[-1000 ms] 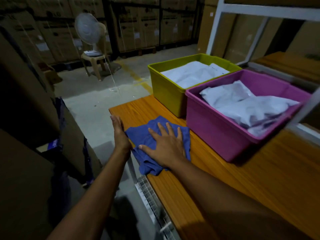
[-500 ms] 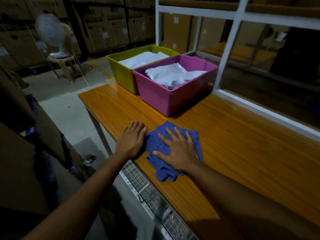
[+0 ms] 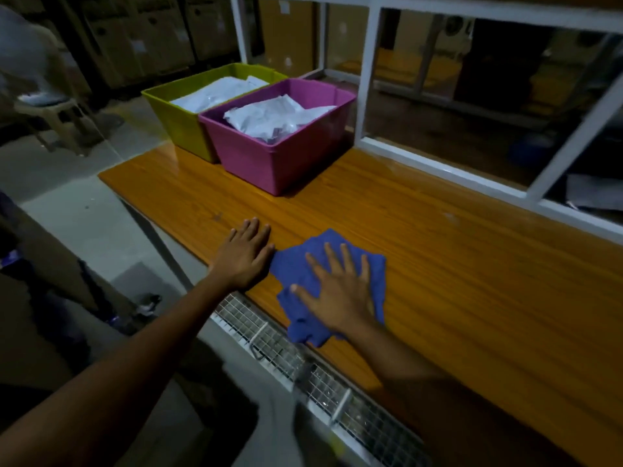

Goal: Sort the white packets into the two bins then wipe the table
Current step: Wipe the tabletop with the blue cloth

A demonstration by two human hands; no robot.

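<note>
A table (image 3: pixel 438 281) runs from the far left to the near right. At its far left end two bins stand touching side by side, the left bin (image 3: pixel 178 126) slightly farther back than the right bin (image 3: pixel 269 163). Packets (image 3: pixel 215 94) lie in the left bin, and more packets (image 3: pixel 273 116) in the right one. A window frame (image 3: pixel 438 166) runs along the table's far edge, just right of the bins. Near the table's front edge a cloth (image 3: pixel 296 264) lies on the top, with the right hand (image 3: pixel 337 294) flat on it. The left hand (image 3: pixel 244 254) lies flat on the table just left of the cloth. A wire rack (image 3: pixel 269 338) hangs below the near edge. A stool (image 3: pixel 50 106) stands on the floor, far left.
</note>
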